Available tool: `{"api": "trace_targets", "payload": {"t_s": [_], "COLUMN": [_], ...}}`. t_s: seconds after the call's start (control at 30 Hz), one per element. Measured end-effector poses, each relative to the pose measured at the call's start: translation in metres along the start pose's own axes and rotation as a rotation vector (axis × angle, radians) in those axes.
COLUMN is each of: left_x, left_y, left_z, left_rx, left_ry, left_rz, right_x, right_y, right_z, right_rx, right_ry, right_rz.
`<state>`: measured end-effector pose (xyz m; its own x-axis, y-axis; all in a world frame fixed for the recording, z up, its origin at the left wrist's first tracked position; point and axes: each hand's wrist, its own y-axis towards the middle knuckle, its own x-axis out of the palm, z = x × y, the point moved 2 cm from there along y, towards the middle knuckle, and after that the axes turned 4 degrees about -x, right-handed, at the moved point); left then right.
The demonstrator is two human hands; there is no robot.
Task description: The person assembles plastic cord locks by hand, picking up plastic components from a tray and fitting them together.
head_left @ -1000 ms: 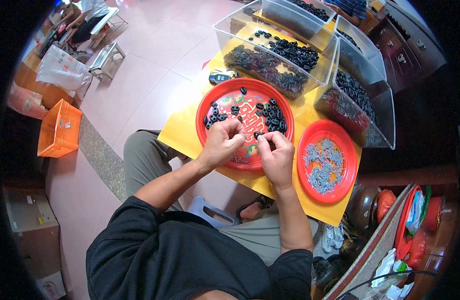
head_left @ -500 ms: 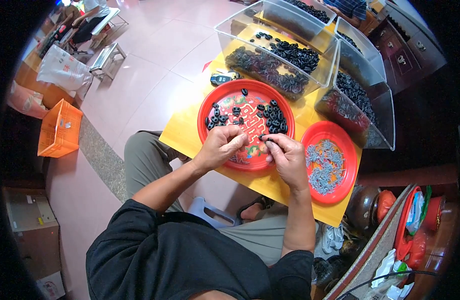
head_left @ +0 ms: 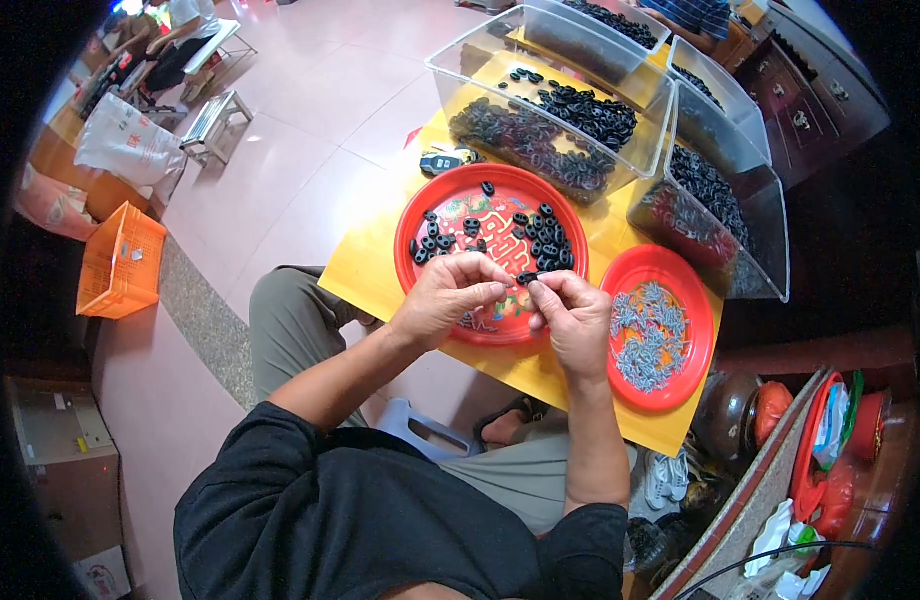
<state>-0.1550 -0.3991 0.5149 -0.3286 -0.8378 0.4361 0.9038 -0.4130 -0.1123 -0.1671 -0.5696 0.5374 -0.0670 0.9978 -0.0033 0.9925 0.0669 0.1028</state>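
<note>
A small black oval part [head_left: 526, 278] sits pinched between the thumb and fingertips of my right hand [head_left: 577, 322], above the red patterned tray [head_left: 408, 211]. Close to it, the thumb and forefinger of my left hand [head_left: 450, 303] are pressed together; anything between them is too small to make out. Loose black oval parts, some showing two holes, lie in two groups in the tray, one on the left and a fuller one [head_left: 551, 236] on the right. A few thin grey pieces [head_left: 477, 321] lie near my left hand.
Right of the tray, a smaller red plate [head_left: 700, 352] holds many thin grey screw-like pieces [head_left: 648, 343]. Clear plastic bins [head_left: 620, 165] of black parts stand at the table's far side. A car key [head_left: 442, 161] lies behind the tray. An orange crate [head_left: 123, 262] stands on the floor.
My left hand has moved slightly right, bringing its fingertips nearer the black part. The right hand has turned a little, with the part now pointing toward the left fingertips.
</note>
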Motion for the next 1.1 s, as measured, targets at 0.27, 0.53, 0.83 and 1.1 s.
{"api": "trace_targets", "payload": {"t_s": [0.27, 0.53, 0.83, 1.1], "left_x": [0.002, 0.005, 0.006, 0.006], "left_y": [0.001, 0.001, 0.003, 0.001], "left_z": [-0.003, -0.006, -0.014, -0.008], "left_rx": [0.043, 0.042, 0.051, 0.067], "left_ry": [0.046, -0.011, -0.063, -0.005], "left_rz": [0.067, 0.107, 0.133, 0.124], "right_x": [0.013, 0.019, 0.020, 0.021], "right_y": [-0.004, -0.006, -0.007, -0.008], "right_z": [0.007, 0.007, 0.011, 0.017], "right_rx": [0.030, -0.039, -0.102, -0.216], "right_ry": [0.071, 0.031, -0.061, -0.192], "right_rz": [0.047, 0.079, 0.098, 0.114]}}
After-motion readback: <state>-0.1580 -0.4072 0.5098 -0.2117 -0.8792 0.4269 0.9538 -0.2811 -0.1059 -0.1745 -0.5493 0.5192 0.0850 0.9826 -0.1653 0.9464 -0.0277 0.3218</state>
